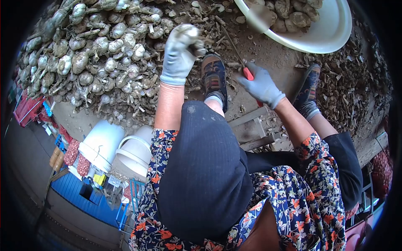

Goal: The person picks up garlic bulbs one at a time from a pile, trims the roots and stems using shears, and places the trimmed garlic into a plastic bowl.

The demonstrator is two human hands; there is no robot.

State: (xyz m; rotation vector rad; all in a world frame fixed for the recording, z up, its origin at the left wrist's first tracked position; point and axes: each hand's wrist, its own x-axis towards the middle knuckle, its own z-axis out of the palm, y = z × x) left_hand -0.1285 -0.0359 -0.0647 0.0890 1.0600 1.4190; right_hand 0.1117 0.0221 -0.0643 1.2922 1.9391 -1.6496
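Note:
My left hand (178, 56), in a grey-white glove, is at the right edge of a large heap of garlic bulbs (100, 44). Its fingers are curled around what looks like a garlic bulb (188, 31), blurred by motion. My right hand (261, 83), also gloved, is closed around the red handle (248, 74) of a long, thin-bladed knife. The dark narrow blade (232, 44) points up and to the left, away from me, apart from the left hand. Part of the handle is hidden in the fist.
A white basin (335, 39) with garlic bulbs stands at the upper right. Dry husks (351, 92) litter the ground around my shoes (213, 75). A wooden frame (255, 125) lies between my legs. White buckets (100, 144) and red net sacks (72, 151) are at lower left.

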